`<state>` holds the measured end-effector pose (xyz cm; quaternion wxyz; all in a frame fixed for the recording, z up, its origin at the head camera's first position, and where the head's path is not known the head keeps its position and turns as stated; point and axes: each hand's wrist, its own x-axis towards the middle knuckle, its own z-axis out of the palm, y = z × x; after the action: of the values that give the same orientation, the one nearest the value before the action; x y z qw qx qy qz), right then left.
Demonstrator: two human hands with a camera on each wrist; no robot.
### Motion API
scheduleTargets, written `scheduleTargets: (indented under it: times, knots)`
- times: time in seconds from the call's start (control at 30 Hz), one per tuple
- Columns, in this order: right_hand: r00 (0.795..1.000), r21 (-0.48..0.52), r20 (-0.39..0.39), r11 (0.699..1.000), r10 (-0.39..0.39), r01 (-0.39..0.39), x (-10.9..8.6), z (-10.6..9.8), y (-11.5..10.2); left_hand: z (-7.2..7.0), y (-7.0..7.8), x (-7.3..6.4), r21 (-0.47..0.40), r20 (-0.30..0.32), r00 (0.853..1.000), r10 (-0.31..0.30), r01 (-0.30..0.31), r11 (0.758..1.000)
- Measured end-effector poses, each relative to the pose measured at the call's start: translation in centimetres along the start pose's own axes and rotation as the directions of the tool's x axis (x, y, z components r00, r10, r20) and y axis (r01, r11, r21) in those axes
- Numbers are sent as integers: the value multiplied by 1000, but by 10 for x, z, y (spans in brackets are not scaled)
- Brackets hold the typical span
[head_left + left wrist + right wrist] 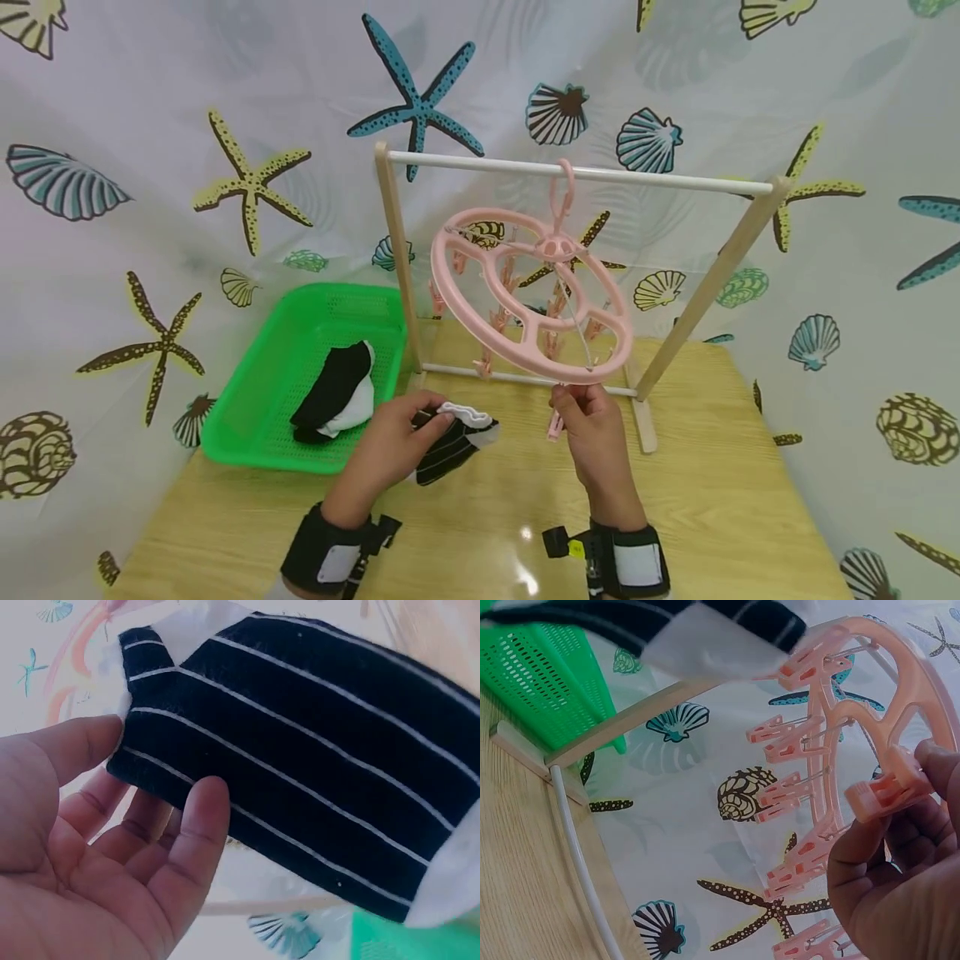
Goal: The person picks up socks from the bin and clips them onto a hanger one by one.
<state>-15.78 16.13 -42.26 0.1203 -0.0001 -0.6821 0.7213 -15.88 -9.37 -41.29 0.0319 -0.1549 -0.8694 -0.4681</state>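
Observation:
My left hand (pixel 397 433) pinches a black sock (pixel 446 450) with thin white stripes near its white cuff. In the left wrist view the striped sock (pixel 300 765) stretches away from the thumb and fingers, with white at its far end. My right hand (pixel 596 437) grips a pink clothespin (pixel 885 791) between thumb and fingers, below the near rim of a round pink drying hanger (pixel 558 369). The hanger tilts toward me, hooked over a white bar (pixel 480 164). More pink clothespins (pixel 791 742) dangle under its ring.
To the left, a green plastic basket (pixel 225 417) holds black fabric (pixel 333 383) and white fabric (pixel 356 410). Wooden posts (pixel 708 287) carry the bar on the wood-grain table (pixel 712 500). Behind hangs a curtain (pixel 300 75) printed with shells and starfish.

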Motion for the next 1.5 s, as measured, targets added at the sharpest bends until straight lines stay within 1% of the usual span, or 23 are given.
scheduleTargets:
  times: [0.07, 0.13, 0.23, 0.37, 0.47, 0.53, 0.67, 0.73, 0.87, 0.97, 1.13, 1.23, 1.27, 1.4, 1.5]
  knots:
    - [1000, 2, 19, 1000, -9, 9, 0, 0, -1, 13, 0, -1, -36, 2, 1000, -17, 18, 999]
    - [999, 7, 40, 1000, -24, 24, 0, 1, -1, 23, 1, 0, -54, 6, 1000, -18, 18, 998]
    - [998, 8, 44, 999, -39, 39, 1, 2, -1, 40, 4, 2, -57, 21, 1000, -6, 7, 998]
    - [997, 22, 46, 998, -56, 55, -1, 2, -2, 64, 12, 0, -69, 63, 998, 13, -9, 998]
    - [996, 22, 61, 998, -60, 59, -6, 2, -2, 77, 18, -5, -110, 84, 996, 11, -2, 994]
    - [995, 15, 70, 998, -64, 63, -7, 2, -2, 83, 21, -7, -147, 84, 996, 3, 9, 989]
    - [996, -11, 65, 998, -61, 62, -9, 1, -1, 91, 25, -9, -203, 49, 999, 3, 7, 979]
    - [996, -26, 61, 998, -64, 65, -9, 1, -1, 94, 25, -9, -222, 27, 1000, 15, -8, 975]
    - [997, -51, 46, 997, -57, 60, -10, 0, 0, 100, 25, -9, -223, 9, 999, 36, -33, 974]
    - [997, -46, 41, 997, -62, 64, -9, -1, 3, 103, 26, -8, -220, -6, 1000, 29, -30, 975]
    - [993, -8, 61, 995, -98, 99, -9, -3, 7, 103, 30, -8, -265, -55, 998, 19, -33, 964]
    - [995, 0, 63, 997, -82, 83, -9, -3, 5, 103, 31, -7, -282, -78, 996, 32, -53, 958]
    - [996, -8, 62, 998, -64, 65, -9, -3, 4, 103, 31, -7, -284, -81, 996, 35, -57, 957]
    - [996, -28, 90, 999, -24, 27, -9, -3, 0, 102, 30, -7, -293, -88, 996, 35, -59, 954]
    - [994, -46, 110, 999, -19, 24, -8, -4, -1, 101, 30, -7, -297, -90, 995, 36, -62, 953]
